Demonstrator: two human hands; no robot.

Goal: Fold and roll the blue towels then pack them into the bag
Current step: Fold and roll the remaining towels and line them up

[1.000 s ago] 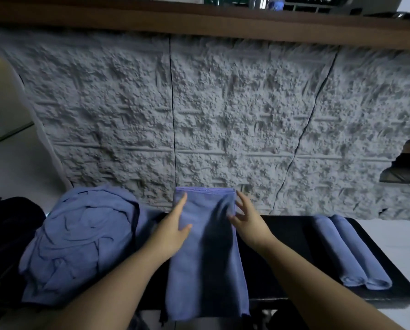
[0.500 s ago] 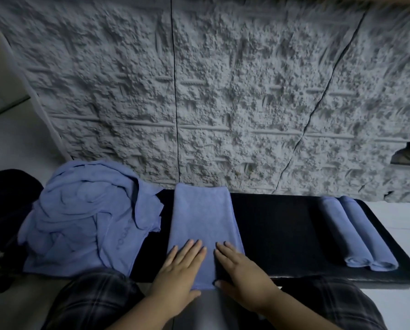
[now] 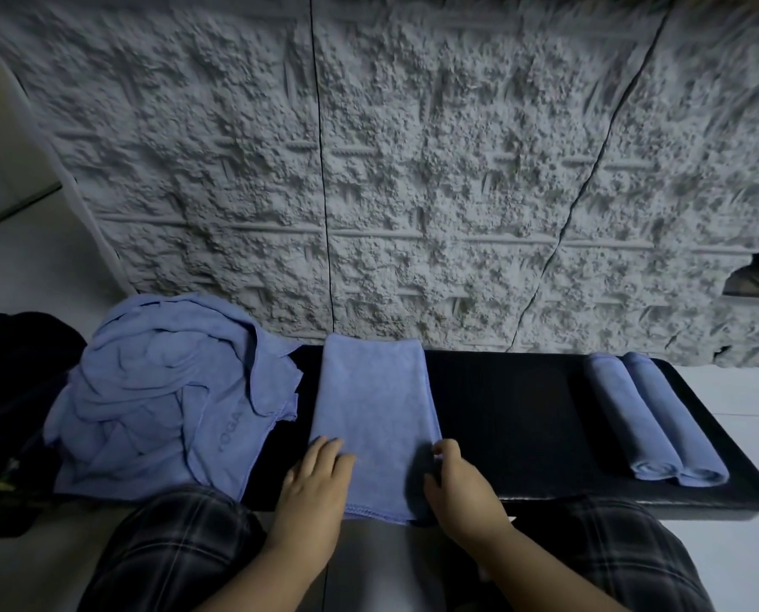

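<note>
A blue towel (image 3: 375,417), folded into a long strip, lies across the black bench (image 3: 510,417), its near end hanging over the front edge. My left hand (image 3: 313,488) rests flat on the strip's near left corner. My right hand (image 3: 459,492) curls around the near right edge, fingers bent on the cloth. A heap of unfolded blue towels (image 3: 161,404) lies on the bench's left end. Two rolled blue towels (image 3: 651,421) lie side by side at the right end. A black bag (image 3: 11,390) sits at the far left, partly cut off.
A rough grey textured wall panel (image 3: 413,170) rises directly behind the bench. My knees in plaid trousers (image 3: 170,549) are below the bench's front edge. White floor (image 3: 744,567) shows on both sides.
My hands slid from the towel's far end down to its near end, then spread apart to its two near corners. The camera tilted down.
</note>
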